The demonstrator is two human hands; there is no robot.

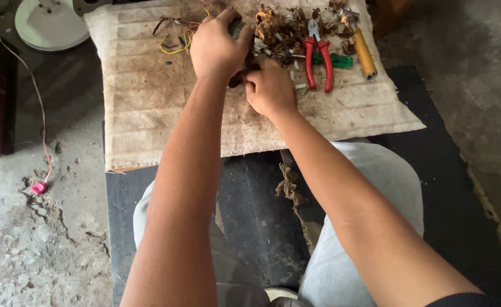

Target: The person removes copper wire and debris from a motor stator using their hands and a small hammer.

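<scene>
Left hand (219,45) grips a dark part (237,28) on the mat (148,108), near yellow wires (176,42). Right hand (270,88) is clenched just beside it, touching same part; what it holds I cannot tell. Red pliers (317,59) and a screwdriver (333,59) lie to the right, w/ brown scraps (279,25) behind.

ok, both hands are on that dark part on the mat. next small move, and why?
Probably keep the left hand clamped on the small dark part while the right hand works at its near end: both hands already meet there, and the red-handled pliers lie just to the right if needed.
</scene>
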